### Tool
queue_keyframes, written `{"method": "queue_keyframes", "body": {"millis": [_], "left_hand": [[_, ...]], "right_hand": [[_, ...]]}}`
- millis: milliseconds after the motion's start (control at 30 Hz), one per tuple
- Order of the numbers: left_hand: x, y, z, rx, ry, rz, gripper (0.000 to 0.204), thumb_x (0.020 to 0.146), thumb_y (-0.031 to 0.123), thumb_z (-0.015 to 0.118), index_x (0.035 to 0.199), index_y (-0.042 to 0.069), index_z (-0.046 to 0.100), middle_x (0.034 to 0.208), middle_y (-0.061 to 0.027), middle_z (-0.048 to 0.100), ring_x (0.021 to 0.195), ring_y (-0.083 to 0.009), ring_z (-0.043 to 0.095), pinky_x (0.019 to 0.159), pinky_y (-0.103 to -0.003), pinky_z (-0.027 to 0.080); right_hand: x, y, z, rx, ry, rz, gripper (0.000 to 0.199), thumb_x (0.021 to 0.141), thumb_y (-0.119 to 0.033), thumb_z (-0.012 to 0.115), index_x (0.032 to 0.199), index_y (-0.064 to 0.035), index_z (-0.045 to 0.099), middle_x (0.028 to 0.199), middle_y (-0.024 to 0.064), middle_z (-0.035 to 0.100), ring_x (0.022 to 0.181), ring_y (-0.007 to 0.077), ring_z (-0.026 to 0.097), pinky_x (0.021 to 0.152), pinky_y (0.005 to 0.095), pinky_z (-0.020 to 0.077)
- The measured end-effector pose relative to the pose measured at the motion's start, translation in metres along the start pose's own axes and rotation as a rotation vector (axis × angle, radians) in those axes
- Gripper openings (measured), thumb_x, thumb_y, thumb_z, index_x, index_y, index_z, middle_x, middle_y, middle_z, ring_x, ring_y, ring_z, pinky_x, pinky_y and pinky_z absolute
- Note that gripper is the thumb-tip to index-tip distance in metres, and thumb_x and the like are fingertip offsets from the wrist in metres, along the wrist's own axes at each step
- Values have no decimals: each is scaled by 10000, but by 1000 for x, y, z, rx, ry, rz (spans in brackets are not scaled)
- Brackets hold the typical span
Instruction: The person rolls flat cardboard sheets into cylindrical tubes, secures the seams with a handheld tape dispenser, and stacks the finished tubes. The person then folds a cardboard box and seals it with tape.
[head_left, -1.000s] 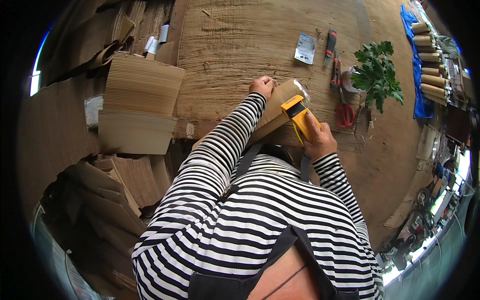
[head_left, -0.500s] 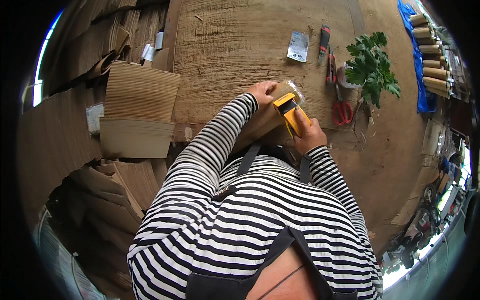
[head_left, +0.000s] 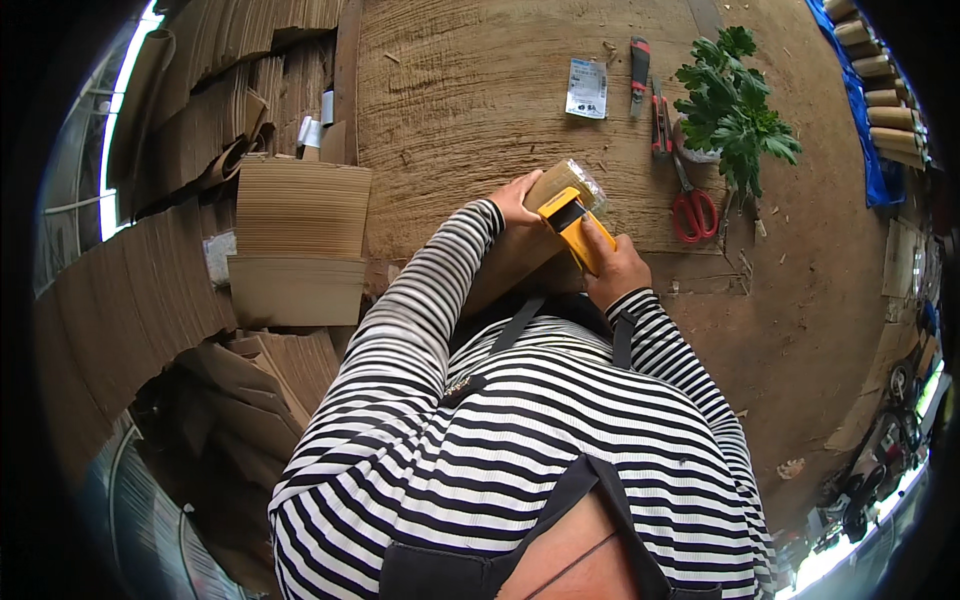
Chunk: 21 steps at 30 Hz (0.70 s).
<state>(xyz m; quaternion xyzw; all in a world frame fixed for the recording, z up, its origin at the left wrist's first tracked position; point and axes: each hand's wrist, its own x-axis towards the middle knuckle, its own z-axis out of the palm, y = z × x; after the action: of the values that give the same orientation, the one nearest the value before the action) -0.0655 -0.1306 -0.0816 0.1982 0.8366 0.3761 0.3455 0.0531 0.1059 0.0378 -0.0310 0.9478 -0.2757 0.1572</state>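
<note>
striped sleeves [head_left: 405,310]: a pair, leading from the person's body to the table's near edge.

yellow tool [head_left: 585,238]: one, with dark slot; grasped in the right hand [head_left: 617,268], fingers wrapped about the body, its head against the roll just below the upper end.

cardboard roll [head_left: 570,185]: one, brown, slanting up and right across the near edge of the table; upper end capped in clear film, lower end hidden by the left forearm. left hand [head_left: 517,197]: clasping its left flank, near the upper end.

wooden table [head_left: 450,130]: rough-grained; open wood with scattered scraps runs left of and beyond the left hand. a narrower open gap parts roll from scissors.

scissors [head_left: 694,215]: red handles, near the table's right-hand border, blades pointing away from the person.

ribbed cardboard stack [head_left: 305,205]: beside the table's left edge, well apart from the left hand.

leafy plant [head_left: 735,105]: base wrapped in film, beyond the scissors.

red-and-black cutters [head_left: 660,125], knife [head_left: 639,78], pale packet [head_left: 586,88]: farther up the tabletop, spaced apart.

blue sheet [head_left: 880,180]: far right, bordering a row of brown rolls [head_left: 893,117].
</note>
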Motion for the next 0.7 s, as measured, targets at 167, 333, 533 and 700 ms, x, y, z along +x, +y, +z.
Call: {"method": "queue_keyframes", "body": {"millis": [167, 333, 533, 700], "left_hand": [[2, -2, -15, 152, -165, -178, 1126, 606, 531, 794, 1455, 39, 242, 1402, -166, 432, 1294, -287, 422, 1069, -363, 338], [-27, 86, 30, 542, 291, -378, 1258, 563, 625, 749, 1490, 56, 117, 1512, -159, 214, 1388, -314, 239, 1125, -470, 191], [-19, 84, 31, 519, 243, -573, 1240, 569, 611, 767, 1491, 101, 112, 1454, -126, 287, 1343, -298, 302, 1085, -451, 285], [-15, 89, 29, 532, 207, -607, 1186, 603, 554, 785, 1485, 125, 117, 1469, -112, 274, 1354, -283, 297, 1085, -442, 303]], "right_hand": [[6, 2, 2, 19, 32, -70, 738, 699, -163, 733, 1362, -323, 451, 931, 138, 506, 805, 318, 613, 704, 414, 528], [24, -7, -4, 9, 5, -33, 705, 707, -203, 736, 1349, -317, 468, 924, 144, 526, 792, 324, 622, 696, 421, 533], [8, -13, -34, 14, -50, -58, 611, 727, -232, 723, 1301, -300, 525, 876, 132, 552, 758, 315, 632, 680, 405, 537], [-48, 13, -58, 59, -3, -76, 621, 707, -174, 738, 1287, -283, 545, 820, 130, 529, 696, 298, 608, 638, 386, 519]]}}
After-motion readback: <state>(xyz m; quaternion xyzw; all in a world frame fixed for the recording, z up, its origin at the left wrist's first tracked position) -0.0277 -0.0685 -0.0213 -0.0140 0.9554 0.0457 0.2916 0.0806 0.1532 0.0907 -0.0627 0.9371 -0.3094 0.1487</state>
